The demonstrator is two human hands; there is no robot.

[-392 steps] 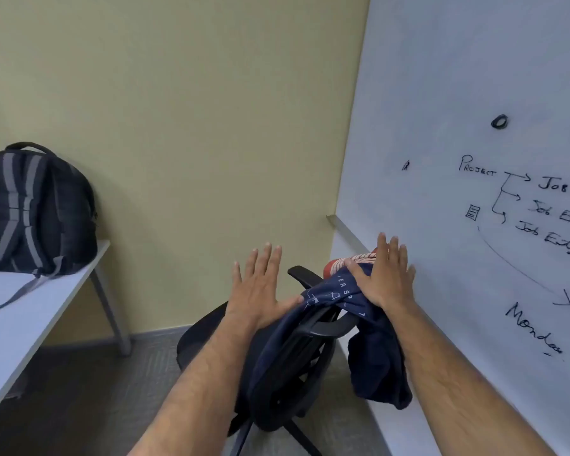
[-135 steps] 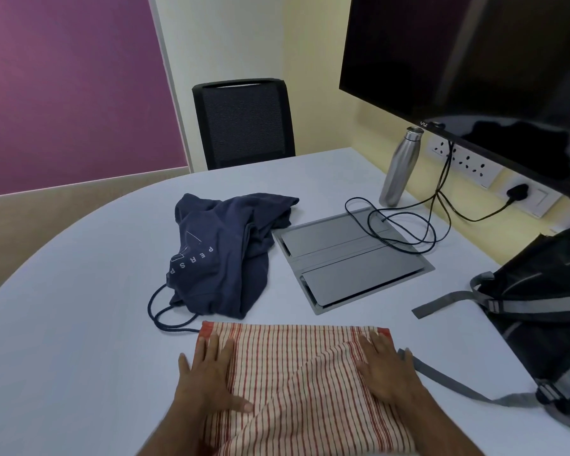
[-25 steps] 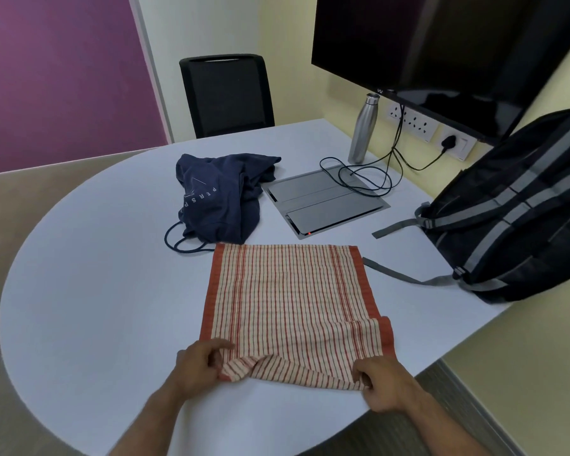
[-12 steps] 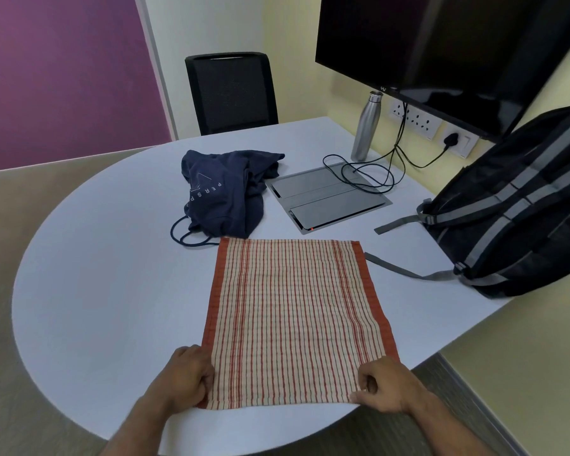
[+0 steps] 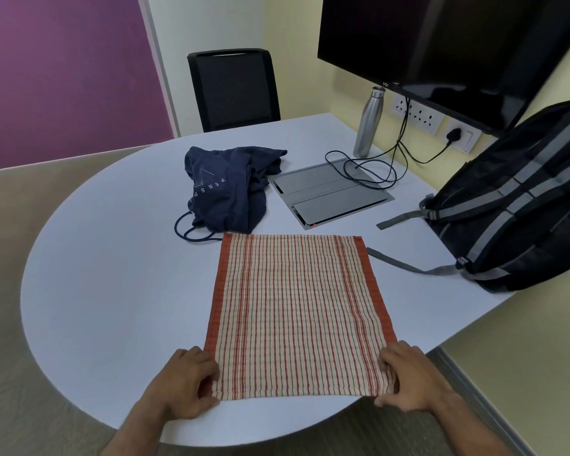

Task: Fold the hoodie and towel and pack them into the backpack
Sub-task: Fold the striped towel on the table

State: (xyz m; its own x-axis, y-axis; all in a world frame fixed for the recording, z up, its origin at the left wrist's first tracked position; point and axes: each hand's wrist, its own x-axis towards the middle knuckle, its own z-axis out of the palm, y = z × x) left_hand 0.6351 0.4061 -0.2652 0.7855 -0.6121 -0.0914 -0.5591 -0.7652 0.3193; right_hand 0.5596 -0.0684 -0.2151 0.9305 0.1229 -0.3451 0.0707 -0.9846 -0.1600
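Head view: left hand (image 5: 186, 380) pinches towel (image 5: 297, 311) near-left corner, right hand (image 5: 408, 378) pinches near-right corner. One towel flat on tabletop (image 5: 112, 274). One hoodie (image 5: 231, 185) at 11 o'clock, one backpack (image 5: 520, 199) at 2 o'clock.

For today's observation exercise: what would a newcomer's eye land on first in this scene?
First, the red-striped towel spread flat at the near edge of the white table, its near corners gripped by the left hand and right hand. Behind it lies a crumpled navy hoodie; a black backpack lies at the right.
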